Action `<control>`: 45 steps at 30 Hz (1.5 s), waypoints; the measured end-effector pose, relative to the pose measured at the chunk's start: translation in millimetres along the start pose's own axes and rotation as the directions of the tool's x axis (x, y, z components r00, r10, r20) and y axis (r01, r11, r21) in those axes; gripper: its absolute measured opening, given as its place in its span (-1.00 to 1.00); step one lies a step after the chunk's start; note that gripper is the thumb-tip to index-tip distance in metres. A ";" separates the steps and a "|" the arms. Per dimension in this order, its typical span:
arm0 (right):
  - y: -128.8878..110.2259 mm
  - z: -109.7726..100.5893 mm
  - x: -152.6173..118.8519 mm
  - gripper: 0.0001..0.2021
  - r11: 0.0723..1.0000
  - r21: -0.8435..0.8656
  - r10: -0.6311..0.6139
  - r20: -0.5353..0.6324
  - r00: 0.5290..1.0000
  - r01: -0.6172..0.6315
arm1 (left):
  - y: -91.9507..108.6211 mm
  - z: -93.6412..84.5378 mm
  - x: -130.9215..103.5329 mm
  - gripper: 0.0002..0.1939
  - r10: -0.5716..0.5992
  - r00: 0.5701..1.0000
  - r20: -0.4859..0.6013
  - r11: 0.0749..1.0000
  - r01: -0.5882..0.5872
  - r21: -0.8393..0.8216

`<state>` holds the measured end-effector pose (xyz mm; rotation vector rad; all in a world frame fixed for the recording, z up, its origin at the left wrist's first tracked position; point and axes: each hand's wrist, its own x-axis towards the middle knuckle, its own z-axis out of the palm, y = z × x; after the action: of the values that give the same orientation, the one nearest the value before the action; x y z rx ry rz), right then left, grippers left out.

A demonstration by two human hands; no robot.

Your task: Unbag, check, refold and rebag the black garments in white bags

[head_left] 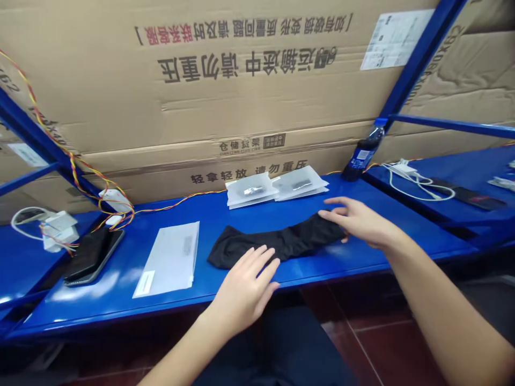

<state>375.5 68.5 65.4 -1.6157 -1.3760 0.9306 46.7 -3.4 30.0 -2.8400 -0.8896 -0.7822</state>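
Observation:
A long strip of folded black stretchy cloth (281,242) lies crosswise near the front of the blue shelf; I cannot make out what garment it is. My left hand (247,287) is flat and open at its near edge, fingertips over the left half of the cloth. Over the right end is my right hand (358,221), fingers apart and touching the cloth, with no clear grip on it. To the left lies a frosted white plastic bag (171,257) with a small label. Behind the cloth are two frosted packets (251,188), (300,182) with dark contents.
The blue shelf (140,212) has a large cardboard sheet (241,107) behind it. A dark drink bottle (364,153) stands at the back right. At left are a black phone-like item (90,252), white plugs (116,201) and twisted wires. White cables (422,182) lie at right.

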 end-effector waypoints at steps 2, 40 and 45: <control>-17.6 12.4 -10.4 -0.39 0.994 -0.103 -0.049 -0.138 0.989 0.034 | 7.2 -2.9 -2.8 -0.70 -0.011 0.995 -0.095 0.998 0.005 -0.069; -29.4 219.2 -99.4 -0.79 0.585 -0.512 -0.760 -0.077 0.645 0.629 | -33.8 -26.5 -48.4 -0.89 -0.339 0.699 -0.629 0.919 0.388 -0.063; -23.0 190.9 -84.1 -0.60 0.522 -0.557 -0.809 -0.082 0.583 0.646 | -76.5 -47.7 -55.3 -0.69 -0.622 0.691 -0.368 0.619 0.722 0.309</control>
<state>181.8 8.5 11.3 -1.1804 -1.8885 -0.2340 -55.7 21.7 37.8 -1.9288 -1.8692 -0.7942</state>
